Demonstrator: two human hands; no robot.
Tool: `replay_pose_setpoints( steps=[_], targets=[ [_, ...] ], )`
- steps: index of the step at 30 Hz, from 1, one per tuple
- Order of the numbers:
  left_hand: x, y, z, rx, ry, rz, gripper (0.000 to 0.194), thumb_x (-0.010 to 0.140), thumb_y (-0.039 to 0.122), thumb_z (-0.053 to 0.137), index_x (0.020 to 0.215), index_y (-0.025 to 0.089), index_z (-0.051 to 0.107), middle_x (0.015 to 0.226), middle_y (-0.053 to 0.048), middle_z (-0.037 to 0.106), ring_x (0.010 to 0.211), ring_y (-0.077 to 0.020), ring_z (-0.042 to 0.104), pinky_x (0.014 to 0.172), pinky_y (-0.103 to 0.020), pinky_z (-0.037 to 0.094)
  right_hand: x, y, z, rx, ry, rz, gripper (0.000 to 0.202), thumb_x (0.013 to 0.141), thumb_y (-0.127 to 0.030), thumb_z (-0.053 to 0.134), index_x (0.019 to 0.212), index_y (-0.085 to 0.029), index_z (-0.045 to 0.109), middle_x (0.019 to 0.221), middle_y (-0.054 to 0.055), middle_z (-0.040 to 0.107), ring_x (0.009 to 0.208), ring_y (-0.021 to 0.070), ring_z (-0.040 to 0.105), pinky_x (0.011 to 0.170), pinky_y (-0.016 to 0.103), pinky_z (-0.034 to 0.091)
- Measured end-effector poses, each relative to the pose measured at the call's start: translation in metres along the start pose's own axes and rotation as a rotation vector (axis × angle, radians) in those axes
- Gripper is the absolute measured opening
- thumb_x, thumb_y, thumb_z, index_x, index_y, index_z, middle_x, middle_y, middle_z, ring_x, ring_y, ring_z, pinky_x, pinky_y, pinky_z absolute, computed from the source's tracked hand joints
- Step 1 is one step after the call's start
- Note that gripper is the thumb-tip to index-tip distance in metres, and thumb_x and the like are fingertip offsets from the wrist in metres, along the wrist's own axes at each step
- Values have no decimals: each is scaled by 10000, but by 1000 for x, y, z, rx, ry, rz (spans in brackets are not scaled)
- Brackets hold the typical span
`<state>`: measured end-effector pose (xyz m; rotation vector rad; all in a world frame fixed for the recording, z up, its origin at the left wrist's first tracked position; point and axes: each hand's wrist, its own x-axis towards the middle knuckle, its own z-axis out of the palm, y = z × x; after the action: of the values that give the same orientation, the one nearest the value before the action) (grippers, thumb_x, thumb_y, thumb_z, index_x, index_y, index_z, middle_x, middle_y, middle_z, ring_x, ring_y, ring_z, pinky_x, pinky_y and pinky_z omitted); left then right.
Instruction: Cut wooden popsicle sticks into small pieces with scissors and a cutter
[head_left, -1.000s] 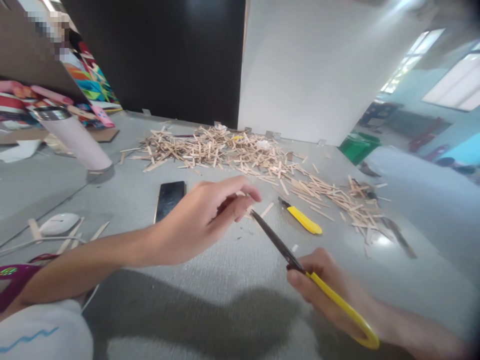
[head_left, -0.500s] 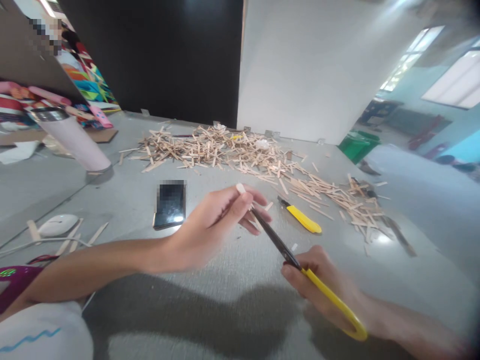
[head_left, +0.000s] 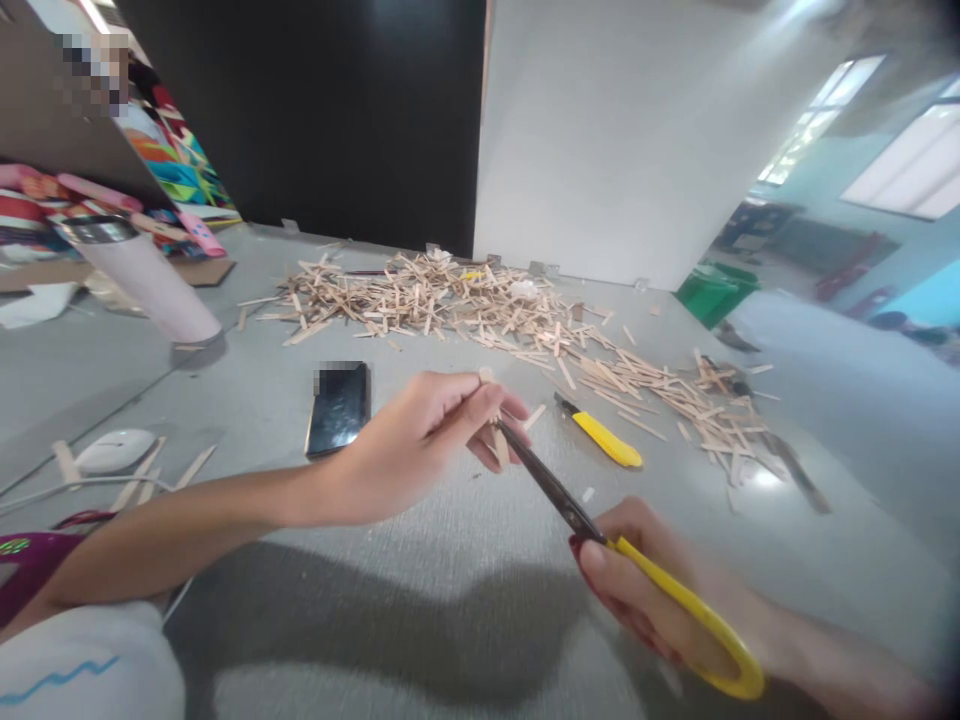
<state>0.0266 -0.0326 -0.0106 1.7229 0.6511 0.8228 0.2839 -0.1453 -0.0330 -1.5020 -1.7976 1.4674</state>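
Note:
Between the thumb and fingers of my left hand (head_left: 405, 440) is a small pale wooden stick (head_left: 502, 450), its rounded end poking out above the thumb. My right hand (head_left: 637, 560) grips a pair of scissors (head_left: 553, 488) by its long yellow handle. The dark blades point up and left, and their tips meet the stick just under my left thumb. Fingers partly hide the stick, so I cannot tell whether the blades touch it or press into it. A yellow box cutter (head_left: 607, 440) lies on the table beyond the scissors.
A wide heap of wooden sticks (head_left: 420, 295) spreads across the back of the grey table (head_left: 360, 620) and trails right. Left of my hands lie a phone (head_left: 337, 410) and a white mouse (head_left: 116, 451) with a cable. A pale tumbler (head_left: 154, 285) stands behind them.
The stick has turned in my left hand, with more of it showing below the thumb. The scissors and my right hand have shifted slightly right and down.

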Motion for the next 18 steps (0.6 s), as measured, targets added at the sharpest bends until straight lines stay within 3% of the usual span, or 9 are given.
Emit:
replay_pose_setpoints(
  steps=[7,14,18],
  targets=[
    [2,2,0,-18,21,-8,385,1180,375,502,1028,122,750,936,-107,856,704,-159,826,685,-239,694,0,8,4,62,-9,1,620,968,-835,616,870,-227,545,635,-55,517,489,98,464,444,215,388],
    [1,0,0,-22,-2,3,393,1172,384,533,1025,93,754,971,-129,856,713,-142,815,681,-212,687,4,3,8,-12,-38,-48,682,998,-879,496,748,-249,421,617,-79,314,503,100,375,438,221,299],
    [1,-1,3,-17,8,4,401,1171,374,537,991,87,753,961,-136,857,694,-134,805,664,-200,678,5,-1,9,-55,-11,-41,693,1013,-877,461,724,-251,392,635,-74,281,518,103,345,444,229,266]
  ],
)
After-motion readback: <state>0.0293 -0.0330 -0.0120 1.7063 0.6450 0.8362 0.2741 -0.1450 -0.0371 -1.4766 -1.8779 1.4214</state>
